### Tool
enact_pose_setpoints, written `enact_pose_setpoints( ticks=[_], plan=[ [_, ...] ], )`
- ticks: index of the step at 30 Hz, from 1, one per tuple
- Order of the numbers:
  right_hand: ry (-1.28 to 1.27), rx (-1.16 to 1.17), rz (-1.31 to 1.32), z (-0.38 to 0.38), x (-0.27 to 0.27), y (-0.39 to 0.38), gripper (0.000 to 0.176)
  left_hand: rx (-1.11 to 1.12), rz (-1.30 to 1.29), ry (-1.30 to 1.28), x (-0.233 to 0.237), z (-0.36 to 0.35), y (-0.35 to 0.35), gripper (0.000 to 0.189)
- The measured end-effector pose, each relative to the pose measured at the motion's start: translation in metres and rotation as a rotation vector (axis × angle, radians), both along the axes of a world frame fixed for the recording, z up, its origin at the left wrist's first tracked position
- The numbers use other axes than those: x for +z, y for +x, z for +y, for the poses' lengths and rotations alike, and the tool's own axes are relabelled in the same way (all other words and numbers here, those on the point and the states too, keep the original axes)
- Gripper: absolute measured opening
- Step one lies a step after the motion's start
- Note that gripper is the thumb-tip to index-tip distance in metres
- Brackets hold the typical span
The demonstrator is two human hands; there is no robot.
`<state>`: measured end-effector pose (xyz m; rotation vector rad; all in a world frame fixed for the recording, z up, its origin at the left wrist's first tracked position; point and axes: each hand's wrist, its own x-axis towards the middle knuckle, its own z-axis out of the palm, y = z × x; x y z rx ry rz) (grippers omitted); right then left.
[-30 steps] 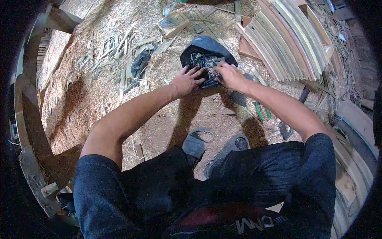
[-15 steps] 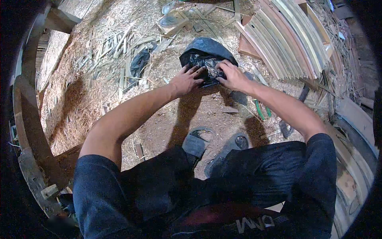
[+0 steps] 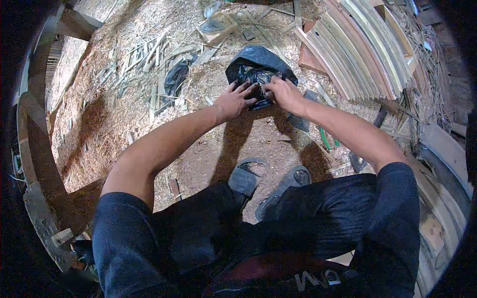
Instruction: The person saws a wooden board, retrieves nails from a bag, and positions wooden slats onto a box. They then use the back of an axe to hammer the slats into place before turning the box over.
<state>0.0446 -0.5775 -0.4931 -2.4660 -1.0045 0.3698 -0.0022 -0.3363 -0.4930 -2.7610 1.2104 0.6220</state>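
Note:
A dark, rounded bag-like thing (image 3: 261, 55) rests on the ground ahead of me, its mouth facing me. Shiny, crumpled black plastic (image 3: 259, 74) fills the opening. My left hand (image 3: 234, 102) lies at the near left side of it, fingers apart and resting on the plastic. On the right, my right hand (image 3: 284, 94) has its fingers curled in a pinch at the plastic. Its fingertips are partly hidden, and both hands are close together.
Curved wooden pieces (image 3: 355, 54) are stacked at the upper right. Wood scraps (image 3: 144, 54) and shavings cover the ground at left. Another crumpled black plastic piece (image 3: 175, 79) lies left of the bag. A large curved wooden frame (image 3: 42, 154) stands along the left side.
My right hand has shifted slightly left, nearer my left hand, and its fingers have drawn closer together on the plastic. My left hand stays almost in place.

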Motion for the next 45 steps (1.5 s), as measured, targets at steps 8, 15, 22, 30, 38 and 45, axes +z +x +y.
enact_pose_setpoints(
  ticks=[8,15,22,30,38,45],
  plan=[
    [0.361,-0.238,0.417,-0.003,-0.001,0.02,0.016,0.099,0.014,-0.27,0.0,0.002,0.001,0.049],
    [0.559,-0.334,0.624,-0.006,0.052,0.032,0.018,0.831,0.308,-1.003,0.041,-0.018,0.026,0.017],
    [0.487,-0.321,0.338,-0.009,0.093,0.024,0.015,0.963,0.683,-1.204,0.07,-0.036,0.047,0.023],
    [0.519,-0.351,0.261,-0.02,0.118,0.006,0.015,0.885,0.906,-1.355,0.083,-0.048,0.048,0.019],
    [0.701,-0.448,0.465,-0.036,0.124,-0.005,0.02,0.891,0.935,-1.284,0.083,-0.062,0.049,0.015],
    [0.593,-0.455,0.386,-0.054,0.118,0.001,0.025,0.972,0.882,-1.291,0.083,-0.069,0.057,0.017]
  ],
)
